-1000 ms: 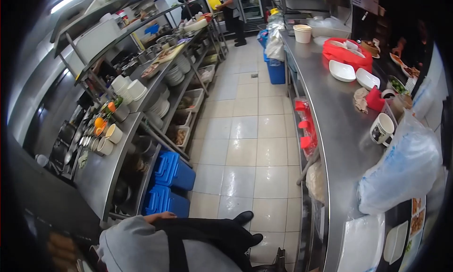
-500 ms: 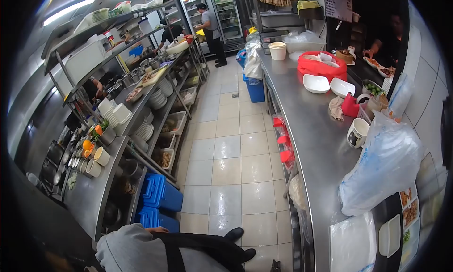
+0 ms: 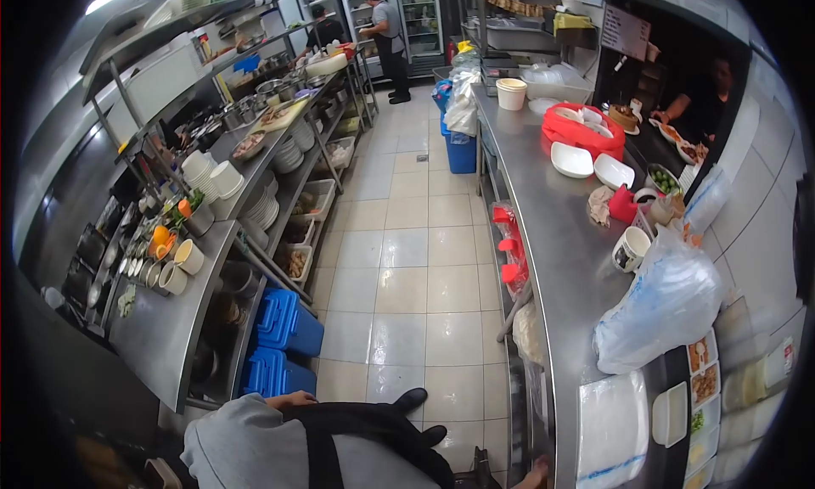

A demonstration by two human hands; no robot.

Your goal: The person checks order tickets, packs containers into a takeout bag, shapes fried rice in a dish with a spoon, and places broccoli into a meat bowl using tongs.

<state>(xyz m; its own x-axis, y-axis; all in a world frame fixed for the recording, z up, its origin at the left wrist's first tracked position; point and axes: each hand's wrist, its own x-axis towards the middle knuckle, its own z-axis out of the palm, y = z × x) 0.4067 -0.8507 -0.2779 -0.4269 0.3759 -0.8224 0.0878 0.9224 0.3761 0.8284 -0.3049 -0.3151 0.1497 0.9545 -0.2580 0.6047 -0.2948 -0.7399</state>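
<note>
Long stainless-steel table (image 3: 543, 209), 1 to 5 o'clock. Shorter grey steel table (image 3: 161, 336), 8 o'clock. Two blue plastic lidded bins (image 3: 287, 323), between 7 and 8 o'clock, one behind the other beside the shorter table. Bulky translucent plastic bag with blue print (image 3: 660, 298), between 3 and 4 o'clock on the long table. Flat pile of whitish plastic sheets (image 3: 613, 429), between 4 and 5 o'clock, same table, near the bag. Bright red plastic bag (image 3: 581, 134), 2 o'clock; two white square bowls (image 3: 571, 160) just beside it.

Left hand (image 3: 293, 399), 7 o'clock, by the wearer's black cloth apron (image 3: 356, 421), near the bins; fingers partly hidden, can't tell how open or whether they hold anything. Right hand (image 3: 535, 474), between 5 and 6 o'clock, at the long table's edge, cut by frame; blurred, can't tell finger spread, grip or contact. White printed paper cup (image 3: 631, 249), 3 o'clock, on the long table, well apart from both hands.
</note>
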